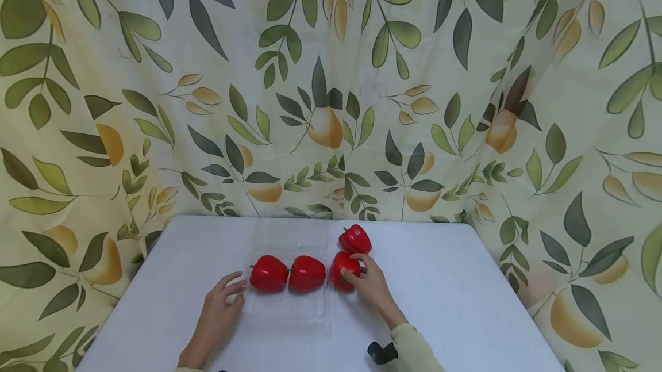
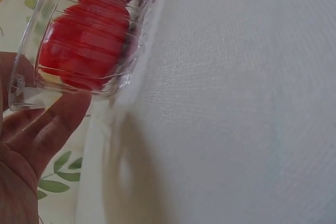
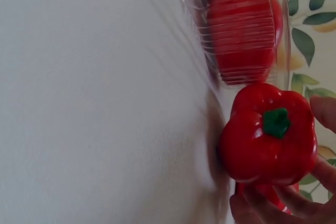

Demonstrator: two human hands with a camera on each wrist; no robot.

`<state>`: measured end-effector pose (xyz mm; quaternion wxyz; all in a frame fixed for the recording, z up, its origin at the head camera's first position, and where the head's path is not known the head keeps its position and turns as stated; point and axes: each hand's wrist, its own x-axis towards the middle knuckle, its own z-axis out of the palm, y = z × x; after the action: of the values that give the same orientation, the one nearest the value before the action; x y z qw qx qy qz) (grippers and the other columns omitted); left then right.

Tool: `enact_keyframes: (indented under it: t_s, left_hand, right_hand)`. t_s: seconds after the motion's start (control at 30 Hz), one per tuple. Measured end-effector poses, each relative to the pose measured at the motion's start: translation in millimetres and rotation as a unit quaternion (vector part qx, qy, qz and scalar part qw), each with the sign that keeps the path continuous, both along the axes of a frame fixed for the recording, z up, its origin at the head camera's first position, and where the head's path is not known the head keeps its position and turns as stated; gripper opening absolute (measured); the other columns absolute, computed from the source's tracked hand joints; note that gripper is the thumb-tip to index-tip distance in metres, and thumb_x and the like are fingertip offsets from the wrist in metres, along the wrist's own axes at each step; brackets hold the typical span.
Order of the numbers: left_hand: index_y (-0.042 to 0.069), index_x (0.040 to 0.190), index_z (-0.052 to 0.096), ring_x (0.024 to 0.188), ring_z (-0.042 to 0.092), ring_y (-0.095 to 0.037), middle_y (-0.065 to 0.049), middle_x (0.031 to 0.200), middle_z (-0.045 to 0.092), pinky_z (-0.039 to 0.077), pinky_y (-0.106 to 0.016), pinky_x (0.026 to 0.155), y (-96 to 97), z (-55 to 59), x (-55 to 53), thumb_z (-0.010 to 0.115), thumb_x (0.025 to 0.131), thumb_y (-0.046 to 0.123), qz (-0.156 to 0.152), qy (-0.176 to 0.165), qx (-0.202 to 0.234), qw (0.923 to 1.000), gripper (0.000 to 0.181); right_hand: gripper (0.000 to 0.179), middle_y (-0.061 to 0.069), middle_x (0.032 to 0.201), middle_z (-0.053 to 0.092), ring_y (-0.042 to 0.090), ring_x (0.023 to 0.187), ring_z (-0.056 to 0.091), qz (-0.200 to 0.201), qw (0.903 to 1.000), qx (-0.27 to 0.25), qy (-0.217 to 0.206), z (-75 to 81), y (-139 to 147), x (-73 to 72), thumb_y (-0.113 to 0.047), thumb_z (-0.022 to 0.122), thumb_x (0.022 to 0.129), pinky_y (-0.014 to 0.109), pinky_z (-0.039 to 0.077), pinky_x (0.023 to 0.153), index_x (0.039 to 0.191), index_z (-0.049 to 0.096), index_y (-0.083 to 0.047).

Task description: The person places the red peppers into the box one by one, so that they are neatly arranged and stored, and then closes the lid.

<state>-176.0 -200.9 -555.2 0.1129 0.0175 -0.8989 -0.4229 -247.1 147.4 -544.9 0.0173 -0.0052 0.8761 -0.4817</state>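
A clear plastic container [image 1: 258,321] with its lid folded back holds two red bell peppers, the left one [image 1: 269,273] and the right one [image 1: 307,273], lying side by side. My left hand [image 1: 219,309] is at the container's left end, fingers apart and fingertips right at its edge. Beside the right end, my right hand [image 1: 369,283] grips a third red bell pepper [image 3: 268,135] between thumb and fingers. Its green stem faces the right wrist camera. Just behind it lies another red bell pepper [image 1: 355,238], partly hidden by the hand in the right wrist view.
Everything sits on a table with a white cloth [image 1: 439,280]. A dark object [image 1: 381,353] is by the right sleeve near the front. A leaf-and-fruit patterned curtain [image 1: 331,102] hangs behind the table and along both sides.
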Motion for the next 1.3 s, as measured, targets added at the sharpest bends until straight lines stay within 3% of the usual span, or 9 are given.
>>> enact_keyframes:
  t_s: [0.4,0.6,0.73,0.87,1.3]
  left_hand:
    - [0.003,0.116,0.071,0.107,0.07,-0.028,-0.013,0.133,0.062,0.061,-0.034,0.081,-3.2,4.5,-10.1,0.064,0.087,0.002,0.001,0.015,-0.006,0.9999,0.029]
    - [0.003,0.115,0.071,0.107,0.07,-0.028,-0.011,0.133,0.062,0.061,-0.033,0.08,-3.3,-0.2,-8.3,0.064,0.087,0.004,0.002,0.007,-0.001,1.0,0.029]
    - [0.002,0.113,0.072,0.104,0.071,-0.028,-0.012,0.131,0.063,0.062,-0.032,0.077,-2.6,1.2,-7.3,0.064,0.086,0.002,0.003,0.028,-0.009,0.9996,0.028]
    - [0.002,0.112,0.073,0.101,0.071,-0.028,-0.013,0.129,0.064,0.062,-0.032,0.075,-1.8,1.2,-6.3,0.065,0.086,0.0,0.002,0.045,-0.01,0.9989,0.027]
    - [0.001,0.114,0.072,0.104,0.07,-0.03,-0.015,0.129,0.064,0.062,-0.034,0.077,-0.8,0.7,-1.2,0.064,0.085,-0.001,-0.011,0.027,-0.008,0.9995,0.029]
  right_hand:
    - [0.065,0.013,0.135,0.052,0.035,0.125,0.05,-0.02,0.9996,-0.017,-0.014,8.3,-12.5,-15.9,-0.03,0.082,0.077,0.046,0.06,0.085,0.131,0.048,-0.012]
    - [0.08,0.016,0.138,0.051,0.037,0.126,0.049,-0.025,0.9989,-0.005,-0.039,8.5,-10.6,-13.4,-0.029,0.084,0.074,0.048,0.06,0.085,0.14,0.043,-0.012]
    - [0.088,0.016,0.136,0.051,0.037,0.125,0.049,-0.027,0.9984,-0.002,-0.05,8.0,-9.5,-12.0,-0.032,0.085,0.07,0.048,0.06,0.084,0.143,0.039,-0.012]
    - [0.089,0.016,0.137,0.05,0.038,0.126,0.049,-0.032,0.9978,-0.012,-0.057,7.1,-8.7,-10.0,-0.032,0.085,0.07,0.047,0.06,0.084,0.143,0.038,-0.013]
    - [0.088,0.015,0.139,0.05,0.039,0.127,0.048,-0.032,0.997,-0.032,-0.062,1.0,-4.0,3.7,-0.027,0.087,0.067,0.047,0.06,0.085,0.141,0.04,-0.013]
